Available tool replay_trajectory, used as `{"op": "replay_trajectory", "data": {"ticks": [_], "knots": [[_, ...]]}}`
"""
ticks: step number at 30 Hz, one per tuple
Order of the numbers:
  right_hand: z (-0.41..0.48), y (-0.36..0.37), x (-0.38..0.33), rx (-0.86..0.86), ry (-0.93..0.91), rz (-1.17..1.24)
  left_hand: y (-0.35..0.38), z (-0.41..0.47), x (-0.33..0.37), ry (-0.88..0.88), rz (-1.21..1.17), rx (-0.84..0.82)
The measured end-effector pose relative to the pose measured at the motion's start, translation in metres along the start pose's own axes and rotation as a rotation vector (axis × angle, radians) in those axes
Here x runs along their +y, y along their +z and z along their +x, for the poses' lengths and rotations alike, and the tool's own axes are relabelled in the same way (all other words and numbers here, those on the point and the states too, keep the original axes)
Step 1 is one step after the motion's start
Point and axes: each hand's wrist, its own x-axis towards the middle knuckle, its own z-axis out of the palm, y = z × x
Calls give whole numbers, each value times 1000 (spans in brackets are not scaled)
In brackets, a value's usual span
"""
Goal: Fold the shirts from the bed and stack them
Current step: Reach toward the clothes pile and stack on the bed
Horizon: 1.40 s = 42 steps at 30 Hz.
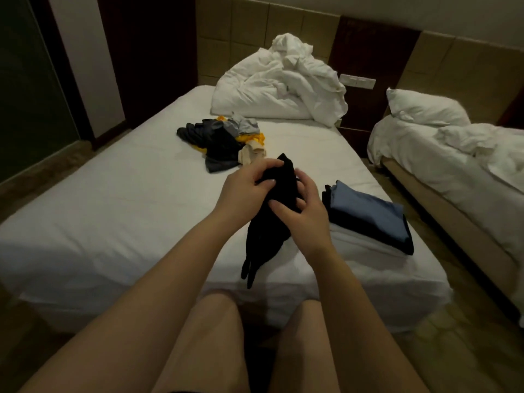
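Head view across the foot of the bed [113,199]. Black shirt [266,239] raised above the mattress in a long bunch, upper end between the two hands, lower end trailing toward the front edge; contact with the sheet not clear. Probably held up this way to loosen the bunching and find a hem or shoulder before laying flat.

Left hand [241,191] closed round the upper part of the cloth, fingers curled over the top. Right hand [303,217] just beside it, fingers spread and half-curled behind the fabric, thumb pressing on the front, pinching a fold rather than clamping.

Folded stack [371,217] near the right side edge of the bed, blue garment on top, dark and white layers beneath; within easy reach of the right hand, yet apart from the working space in the middle. Unfolded pile [221,140] of dark, grey, yellow and beige clothes farther up the mattress, well apart from the stack, presumably to keep done and undone separate.

Crumpled white duvet [280,89] heaped against the headboard, leaving bare sheet for folding. Second bed [453,171] at right, with rumpled white bedding.
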Motion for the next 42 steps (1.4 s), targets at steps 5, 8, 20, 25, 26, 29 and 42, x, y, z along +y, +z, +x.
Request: {"op": "replay_trajectory", "data": {"ticks": [5,8,20,25,26,29,42], "knots": [[9,-2,-5,246,-49,-80,-7,5,6,7,-96,38],[26,-24,-16,352,4,-33,-23,16,1,-29,-122,105],[114,-81,-168,35,-135,-644,-111,92,94,163,118,265],[138,-108,-275,276,-417,-676,-169,113,181,235,178,332],[140,-110,-296,313,-444,-632,-176,114,200,274,195,343],[134,-111,-348,367,-506,-599,-189,113,251,413,312,396],[95,-127,-365,312,-397,-631,-214,72,267,232,503,205]]}}
